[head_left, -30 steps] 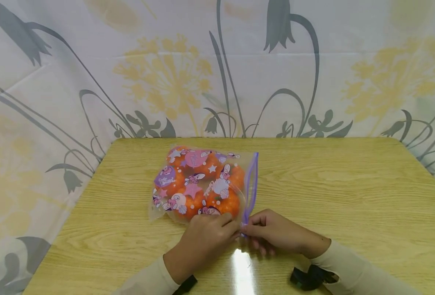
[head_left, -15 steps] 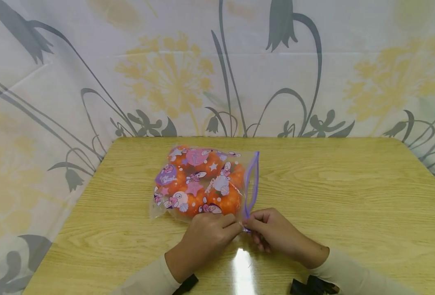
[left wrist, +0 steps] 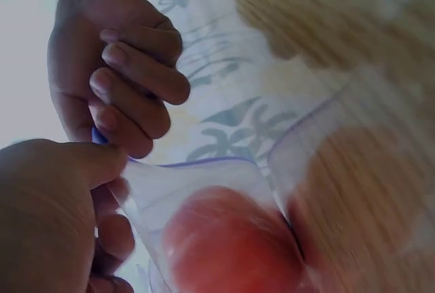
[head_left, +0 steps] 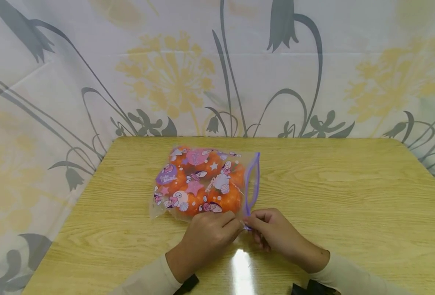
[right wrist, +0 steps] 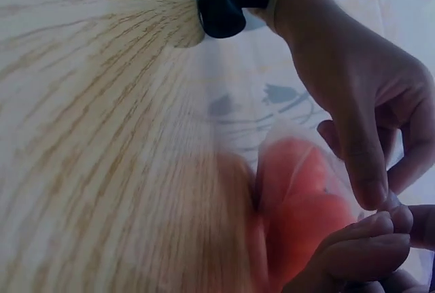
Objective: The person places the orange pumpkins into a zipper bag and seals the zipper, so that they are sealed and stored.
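Note:
A clear zip bag [head_left: 193, 180] printed with pink stars, shells and cartoon figures lies on its side, its purple zip edge [head_left: 257, 176] toward the right. Inside it several round orange fruits [head_left: 229, 201] show through the plastic; one fruit [left wrist: 228, 245] looms large in the left wrist view. My left hand [head_left: 211, 237] pinches the near corner of the bag just below the fruit. Right beside it, my right hand [head_left: 278, 235] pinches the purple zip's near end between thumb and forefinger. The zip strips stand apart along the middle of the mouth. Fingertips of both hands nearly meet there.
The bag rests on a wood-grain table [head_left: 343, 188] with a bright light reflection near its front edge. A floral cloth [head_left: 239, 82] hangs behind and beside the table. Black straps [head_left: 309, 289] sit at the wrists.
Both hands keep their hold at the bag's near corner. The right hand has shifted very slightly up, and the zip end with it; the bag stays in place.

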`<control>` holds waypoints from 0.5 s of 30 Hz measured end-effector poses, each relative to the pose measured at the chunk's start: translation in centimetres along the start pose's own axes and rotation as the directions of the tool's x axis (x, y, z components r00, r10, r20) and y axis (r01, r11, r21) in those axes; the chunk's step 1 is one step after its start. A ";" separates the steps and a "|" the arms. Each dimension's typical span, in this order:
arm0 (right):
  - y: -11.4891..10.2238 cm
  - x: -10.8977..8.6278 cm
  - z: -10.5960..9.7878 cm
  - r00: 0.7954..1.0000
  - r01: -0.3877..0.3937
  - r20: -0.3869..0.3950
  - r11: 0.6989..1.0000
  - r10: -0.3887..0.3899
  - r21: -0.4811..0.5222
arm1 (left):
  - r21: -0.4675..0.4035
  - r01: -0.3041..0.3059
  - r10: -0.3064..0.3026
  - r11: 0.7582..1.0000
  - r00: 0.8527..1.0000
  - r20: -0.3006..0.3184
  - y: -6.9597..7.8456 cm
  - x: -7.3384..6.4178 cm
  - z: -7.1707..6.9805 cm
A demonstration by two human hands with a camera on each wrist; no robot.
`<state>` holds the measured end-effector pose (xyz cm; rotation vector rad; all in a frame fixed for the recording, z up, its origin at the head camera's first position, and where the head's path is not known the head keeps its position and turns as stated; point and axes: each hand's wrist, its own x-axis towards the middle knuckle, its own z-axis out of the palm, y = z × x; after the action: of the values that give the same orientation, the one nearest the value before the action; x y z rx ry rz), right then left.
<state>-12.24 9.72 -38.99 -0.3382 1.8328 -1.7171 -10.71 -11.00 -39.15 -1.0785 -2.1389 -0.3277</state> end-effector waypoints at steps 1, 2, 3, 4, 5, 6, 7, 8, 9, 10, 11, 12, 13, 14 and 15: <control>-0.1 0.0 0.0 1.000 -0.013 -0.004 1.000 0.013 0.007 | 0.008 0.007 -0.007 1.000 1.000 0.001 0.0 0.0 0.0; -0.1 -0.1 0.1 1.000 -0.026 -0.009 1.000 0.026 0.014 | 0.017 0.015 -0.015 1.000 1.000 0.001 0.1 0.0 0.0; -0.2 -0.1 0.1 0.999 -0.039 -0.015 0.999 0.040 0.021 | 0.025 0.020 -0.020 0.999 1.000 0.001 0.1 0.0 0.0; -0.2 -0.1 0.2 0.999 -0.050 -0.019 0.998 0.051 0.025 | 0.033 0.025 -0.025 0.999 1.000 0.000 0.1 0.0 0.0; -0.2 -0.1 0.2 0.998 -0.059 -0.025 0.998 0.060 0.028 | 0.042 0.026 -0.026 0.999 1.000 0.000 0.2 0.0 -0.1; -0.2 -0.1 0.3 0.997 -0.066 -0.029 0.997 0.067 0.028 | 0.048 0.025 -0.025 0.999 1.000 0.000 0.2 0.0 -0.1; -0.2 -0.1 0.2 0.997 -0.070 -0.028 0.997 0.071 0.030 | 0.057 0.023 -0.023 0.998 1.000 0.000 0.3 0.0 -0.1; -0.1 -0.1 0.2 0.997 -0.073 -0.026 0.997 0.074 0.031 | 0.067 0.020 -0.020 0.998 1.000 -0.002 0.3 0.0 -0.1; -0.1 -0.1 0.2 0.997 -0.076 -0.023 0.997 0.076 0.033 | 0.074 0.016 -0.016 0.997 1.000 -0.003 0.4 0.0 -0.1; 0.0 -0.1 0.2 0.997 -0.079 -0.018 0.996 0.080 0.036 | 0.081 0.012 -0.012 0.997 1.000 -0.004 0.4 0.1 -0.1; 0.1 -0.1 0.2 0.996 -0.082 -0.013 0.996 0.083 0.038 | 0.086 0.008 -0.008 0.996 1.000 -0.005 0.5 0.1 -0.1; 0.1 -0.2 0.2 0.996 -0.084 -0.008 0.996 0.085 0.038 | 0.089 0.006 -0.006 0.996 1.000 -0.004 0.5 0.1 -0.1; 0.1 -0.2 0.2 0.996 -0.087 -0.002 0.995 0.087 0.043 | 0.091 0.004 -0.003 0.996 1.000 -0.004 0.6 0.2 0.0; 0.2 -0.2 0.2 0.996 -0.093 0.001 0.995 0.093 0.045 | 0.092 0.001 0.000 0.996 1.000 -0.002 0.6 0.2 0.0; 0.2 -0.2 0.1 0.995 -0.099 0.003 0.994 0.099 0.047 | 0.093 -0.003 0.003 0.996 1.000 0.001 0.7 0.2 0.0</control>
<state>-11.98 9.72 -39.11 -0.2249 1.7754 -1.6883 -10.30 -10.46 -39.06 -1.0293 -2.1308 -0.2244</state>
